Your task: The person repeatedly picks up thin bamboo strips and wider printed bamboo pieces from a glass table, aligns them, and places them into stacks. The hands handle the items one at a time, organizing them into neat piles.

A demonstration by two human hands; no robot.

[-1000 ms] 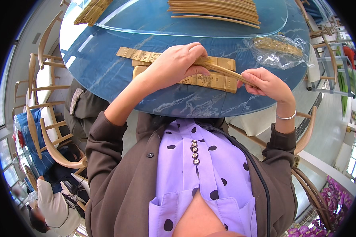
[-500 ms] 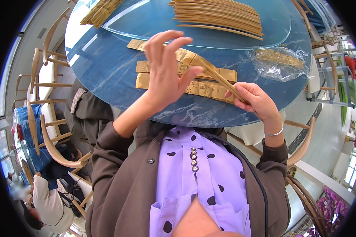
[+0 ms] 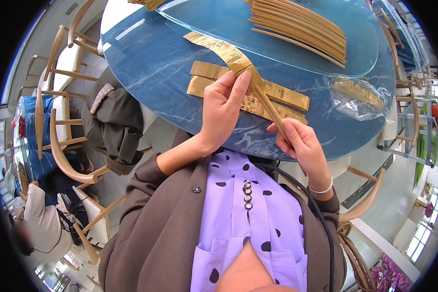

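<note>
A pair of wooden chopsticks slants in front of me, its far ends inside the mouth of a gold printed paper chopstick sleeve. My left hand pinches the sleeve near that mouth, thumb on top, and the sleeve's long flat end curves up to the far left. Closer to me, my right hand is closed around the near ends of the chopsticks. Beneath the hands, more gold sleeves lie flat in two rows on the blue table; my left hand partly hides them.
A pile of loose chopsticks lies on the glass turntable at the far side. To the right, a clear plastic bag holds more gold sleeves. Another stack of sleeves shows at the upper left. Wooden chairs surround the round table.
My left hand, earlier raised with fingers spread, has come down and now pinches the sleeve. The right hand still holds the chopsticks. The whole view has shifted and tilted.
</note>
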